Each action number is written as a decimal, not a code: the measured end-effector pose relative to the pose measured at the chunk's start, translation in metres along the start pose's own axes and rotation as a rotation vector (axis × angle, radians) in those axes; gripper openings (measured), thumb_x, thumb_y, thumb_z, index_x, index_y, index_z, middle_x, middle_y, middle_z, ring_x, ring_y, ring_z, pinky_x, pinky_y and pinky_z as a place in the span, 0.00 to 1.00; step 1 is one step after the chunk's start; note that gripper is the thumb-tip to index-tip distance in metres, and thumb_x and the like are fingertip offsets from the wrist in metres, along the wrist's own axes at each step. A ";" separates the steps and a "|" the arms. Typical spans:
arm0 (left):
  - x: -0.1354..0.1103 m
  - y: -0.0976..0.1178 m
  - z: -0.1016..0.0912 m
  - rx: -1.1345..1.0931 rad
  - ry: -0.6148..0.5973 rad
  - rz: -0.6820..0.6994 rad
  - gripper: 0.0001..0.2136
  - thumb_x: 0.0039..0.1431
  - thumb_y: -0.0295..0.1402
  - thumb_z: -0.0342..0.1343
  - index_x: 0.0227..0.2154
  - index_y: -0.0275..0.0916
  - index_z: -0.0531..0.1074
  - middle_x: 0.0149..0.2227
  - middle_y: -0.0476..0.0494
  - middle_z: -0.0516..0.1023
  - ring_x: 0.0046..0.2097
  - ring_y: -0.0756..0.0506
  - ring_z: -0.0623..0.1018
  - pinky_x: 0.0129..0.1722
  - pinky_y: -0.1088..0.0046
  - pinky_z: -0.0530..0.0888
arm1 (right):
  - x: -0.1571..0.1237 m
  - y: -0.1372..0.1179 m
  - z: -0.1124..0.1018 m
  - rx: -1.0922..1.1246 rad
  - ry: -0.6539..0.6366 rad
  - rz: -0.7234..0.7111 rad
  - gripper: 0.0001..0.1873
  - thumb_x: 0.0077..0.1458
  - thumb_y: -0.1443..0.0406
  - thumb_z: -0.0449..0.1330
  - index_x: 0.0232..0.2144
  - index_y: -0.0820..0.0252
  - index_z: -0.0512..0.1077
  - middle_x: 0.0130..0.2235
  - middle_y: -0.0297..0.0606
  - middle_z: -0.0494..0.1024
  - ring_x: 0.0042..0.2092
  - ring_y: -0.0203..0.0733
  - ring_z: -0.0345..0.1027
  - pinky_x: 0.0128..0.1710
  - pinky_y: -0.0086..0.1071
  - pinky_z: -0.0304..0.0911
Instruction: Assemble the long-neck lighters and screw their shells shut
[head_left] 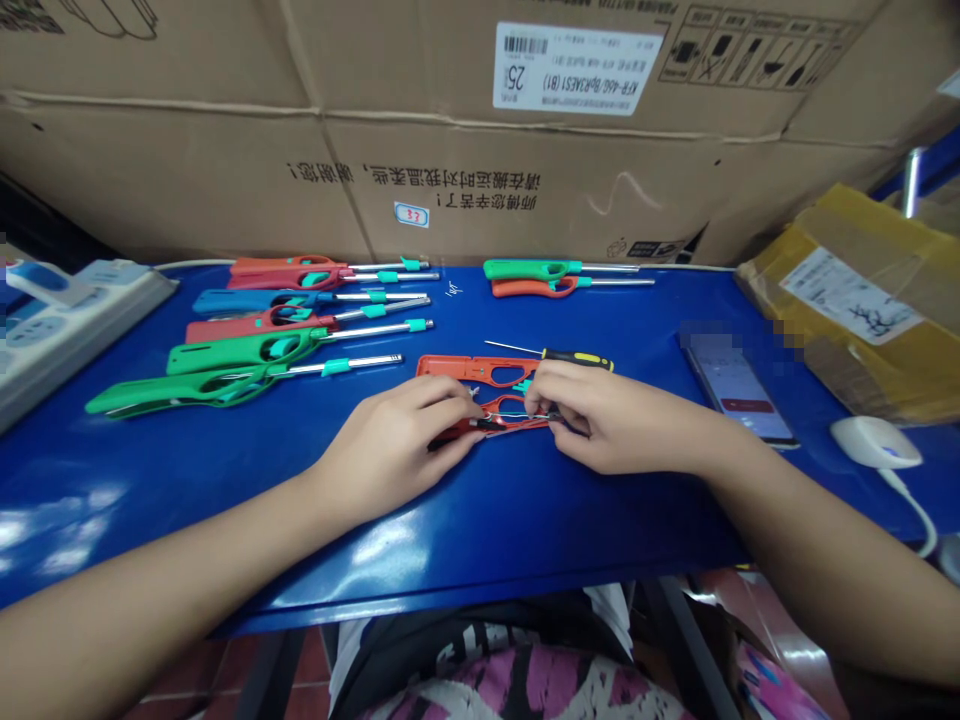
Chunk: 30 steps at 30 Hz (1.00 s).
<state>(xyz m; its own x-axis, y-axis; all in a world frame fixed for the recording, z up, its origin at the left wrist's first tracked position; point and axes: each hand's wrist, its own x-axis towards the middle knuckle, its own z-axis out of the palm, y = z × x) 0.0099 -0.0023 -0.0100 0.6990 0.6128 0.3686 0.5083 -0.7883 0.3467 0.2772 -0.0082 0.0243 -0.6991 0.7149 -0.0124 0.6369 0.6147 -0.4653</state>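
Note:
An opened orange stick lighter lies in two housing halves in front of me. My left hand point(409, 440) is closed, fingertips and thumb gripping the rear of the near orange lighter half point(510, 405), which has dark parts and thin wires inside. At that half's front end, my right hand point(607, 415) is pinched closed, its fingertips partly hiding what they hold. The far orange lighter half point(446, 366) lies just beyond my fingers. A small turquoise piece point(520, 386) shows between the halves. Behind my right hand is a black and yellow screwdriver point(576, 357).
Several stick lighters lie at the left, including a green one point(187, 390). Two more, one a green lighter point(525, 269), lie at the back. A phone point(739, 385), a taped box point(870, 300) and a white device point(876, 442) are right. A power strip point(82, 310) stands left.

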 end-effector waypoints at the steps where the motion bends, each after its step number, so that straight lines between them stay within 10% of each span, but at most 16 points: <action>1: 0.000 0.000 0.000 -0.002 -0.003 -0.005 0.06 0.66 0.31 0.56 0.42 0.39 0.76 0.44 0.43 0.80 0.46 0.43 0.80 0.45 0.67 0.79 | 0.000 0.000 0.000 -0.005 -0.007 -0.002 0.11 0.55 0.75 0.55 0.40 0.59 0.68 0.42 0.38 0.71 0.41 0.40 0.65 0.41 0.32 0.61; 30: 0.003 -0.001 0.002 -0.103 -0.035 -0.043 0.08 0.70 0.34 0.53 0.42 0.38 0.75 0.43 0.43 0.78 0.44 0.46 0.79 0.45 0.69 0.77 | -0.001 0.000 -0.002 0.002 -0.053 -0.003 0.03 0.61 0.70 0.60 0.38 0.59 0.71 0.42 0.37 0.74 0.41 0.40 0.67 0.39 0.32 0.61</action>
<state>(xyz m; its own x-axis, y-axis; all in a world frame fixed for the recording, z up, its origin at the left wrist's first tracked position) 0.0122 0.0004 -0.0113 0.6960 0.6420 0.3216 0.4848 -0.7505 0.4491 0.2781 -0.0085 0.0262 -0.7174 0.6943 -0.0575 0.6339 0.6164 -0.4672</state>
